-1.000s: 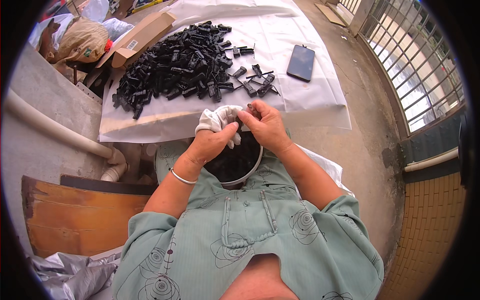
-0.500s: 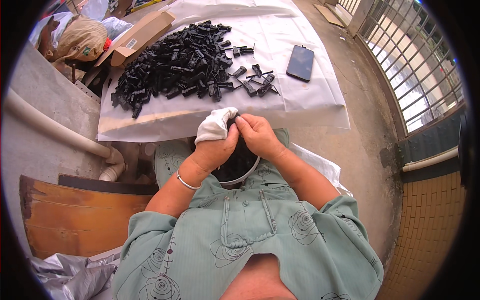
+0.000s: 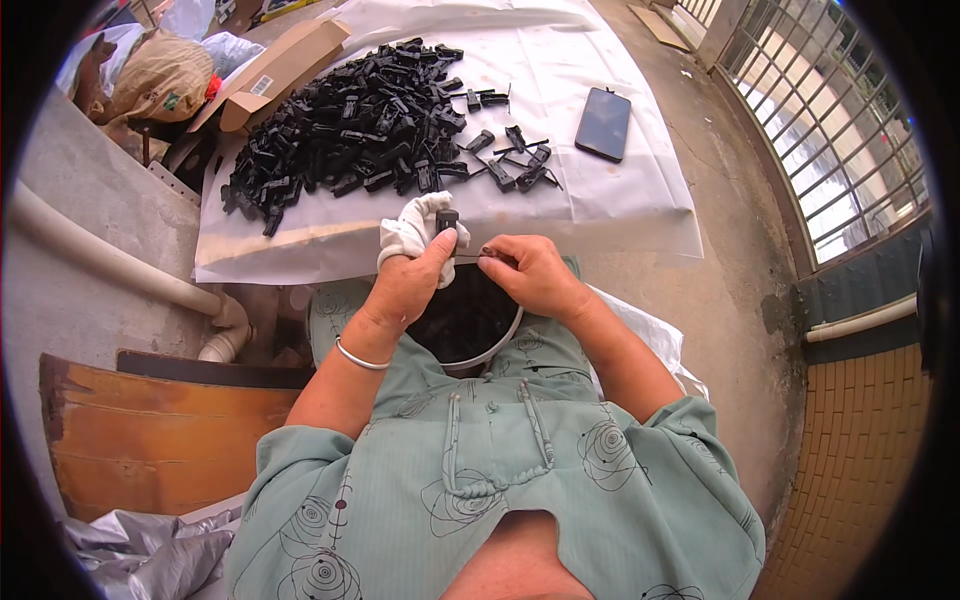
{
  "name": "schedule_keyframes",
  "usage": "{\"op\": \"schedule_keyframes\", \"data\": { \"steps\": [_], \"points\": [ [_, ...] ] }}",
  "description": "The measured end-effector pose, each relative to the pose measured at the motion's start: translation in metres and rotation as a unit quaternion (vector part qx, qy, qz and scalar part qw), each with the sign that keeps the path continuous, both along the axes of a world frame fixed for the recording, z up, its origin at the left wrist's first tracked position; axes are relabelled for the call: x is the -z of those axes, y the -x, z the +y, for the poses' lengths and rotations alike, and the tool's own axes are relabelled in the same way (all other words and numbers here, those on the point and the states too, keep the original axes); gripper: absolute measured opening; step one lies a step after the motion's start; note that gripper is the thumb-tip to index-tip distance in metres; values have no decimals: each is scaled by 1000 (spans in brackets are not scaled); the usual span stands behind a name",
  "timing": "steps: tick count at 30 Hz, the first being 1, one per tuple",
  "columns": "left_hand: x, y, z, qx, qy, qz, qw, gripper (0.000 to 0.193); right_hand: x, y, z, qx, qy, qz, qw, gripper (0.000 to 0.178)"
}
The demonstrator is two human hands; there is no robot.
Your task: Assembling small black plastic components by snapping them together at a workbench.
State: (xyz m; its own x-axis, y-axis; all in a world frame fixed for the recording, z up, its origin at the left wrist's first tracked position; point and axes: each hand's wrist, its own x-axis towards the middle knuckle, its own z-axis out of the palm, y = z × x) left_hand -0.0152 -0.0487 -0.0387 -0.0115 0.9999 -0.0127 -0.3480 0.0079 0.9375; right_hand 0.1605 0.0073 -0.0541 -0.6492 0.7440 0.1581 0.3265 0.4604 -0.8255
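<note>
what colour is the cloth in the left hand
White; the cloth is bunched in the left hand, clearest in the head view.

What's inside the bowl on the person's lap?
The bowl looks dark inside, probably holding black parts like the pile on the sheet, but no single piece can be made out. The left hand and right hand cover its far rim.

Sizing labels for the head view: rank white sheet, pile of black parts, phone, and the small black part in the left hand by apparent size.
1. white sheet
2. pile of black parts
3. phone
4. small black part, pinched in the left hand; it is nearer the camera, yet looks smallest.
</note>
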Motion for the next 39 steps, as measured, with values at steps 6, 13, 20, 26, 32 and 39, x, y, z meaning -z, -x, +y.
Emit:
{"op": "schedule_keyframes", "data": {
  "steps": [6, 13, 20, 26, 32, 39],
  "points": [
    [-1, -9, -5, 24, 12, 136, 990, 30, -8, 1, -1, 28, -32, 173, 984, 13],
    [-5, -12, -8, 60, -21, 181, 981, 23, -11, 4, -2, 15, 90, 120, 989, 16],
    [5, -15, -2, 5, -151, 375, 915, 23, 4, 10, -5, -50, 75, 132, 987, 24],
    [3, -20, -4, -38, -156, 395, 904, 20, 9, 21, -15, 27, 43, 142, 988, 23],
    [-11, -4, 21, -60, -184, 425, 884, 39, -2, 9, 7, 91, -49, 101, 989, 25],
    [-22, 60, 49, -277, -222, 614, 705, 58, 7, -27, 64, 297, -247, -197, 901, 20]
  ]
}}
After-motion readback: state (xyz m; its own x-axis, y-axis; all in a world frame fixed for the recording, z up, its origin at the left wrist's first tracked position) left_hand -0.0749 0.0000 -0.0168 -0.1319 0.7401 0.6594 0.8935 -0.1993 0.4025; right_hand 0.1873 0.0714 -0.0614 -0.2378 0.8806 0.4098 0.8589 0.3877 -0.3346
